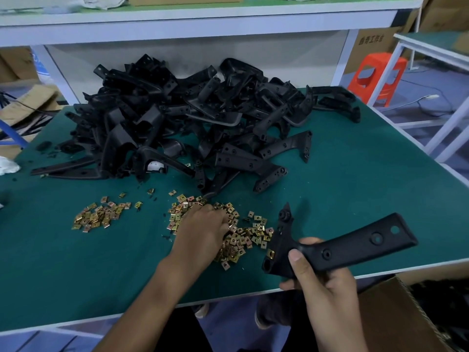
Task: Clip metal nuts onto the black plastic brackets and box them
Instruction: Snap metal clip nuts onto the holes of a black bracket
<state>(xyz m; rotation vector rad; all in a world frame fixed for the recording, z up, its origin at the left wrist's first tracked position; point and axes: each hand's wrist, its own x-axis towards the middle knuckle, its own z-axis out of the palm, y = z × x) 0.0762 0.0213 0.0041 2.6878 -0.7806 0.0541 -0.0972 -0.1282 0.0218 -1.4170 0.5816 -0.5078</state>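
Black plastic bracket [355, 243] held over near edge of green table surface [368, 179], right of middle; right hand [322, 283] grips it, fingers curled beneath. Brass-coloured metal clip nut [270, 254] sits on its wide end. Left hand [203, 231] fingertips-down in loose nut pile [243, 240] just beside; whether pinching one, cannot tell. Heap of black brackets [177, 118] along far edge.

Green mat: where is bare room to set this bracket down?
Bare mat lies right of the bracket pile, out to the right edge. Another patch fills the near-left corner, this side of the small nut pile. Crowded: the back centre under brackets, and the large nut pile around the left hand.
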